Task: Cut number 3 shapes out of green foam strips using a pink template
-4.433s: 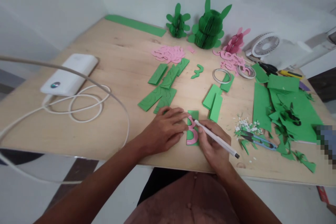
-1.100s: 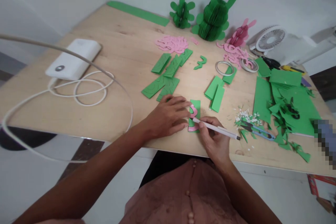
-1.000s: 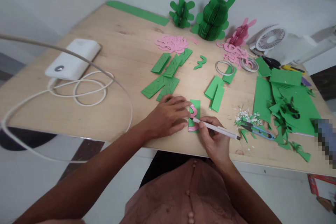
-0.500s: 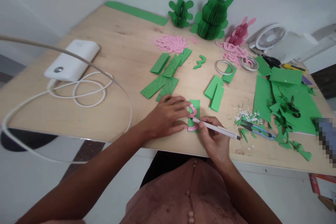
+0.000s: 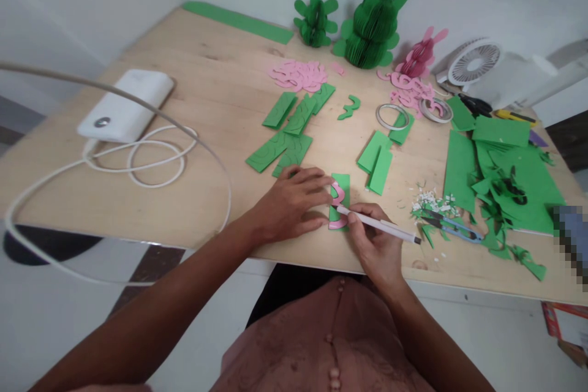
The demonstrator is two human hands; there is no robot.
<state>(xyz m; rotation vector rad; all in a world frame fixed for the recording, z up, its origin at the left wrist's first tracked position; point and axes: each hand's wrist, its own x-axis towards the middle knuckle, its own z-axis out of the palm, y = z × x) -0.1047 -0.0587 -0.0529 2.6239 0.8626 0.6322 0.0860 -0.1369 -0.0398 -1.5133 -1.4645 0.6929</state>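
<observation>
Versus the oldest picture: your pen (image 5: 379,224) tip has moved down the pink cutout (image 5: 339,194) on the green strip (image 5: 345,182), from the upper curve to about the middle notch. Pen slants less now, lying more sideways, and it crosses the lower curve, which showed whole then. Your right hand (image 5: 377,246) has dropped toward the near table (image 5: 220,196) edge relative to the strip. Your head view has shifted too: tabletop sits higher in frame, more of your buttoned shirt (image 5: 312,337) shows, and more of the red-and-white box (image 5: 567,321) at lower right.
</observation>
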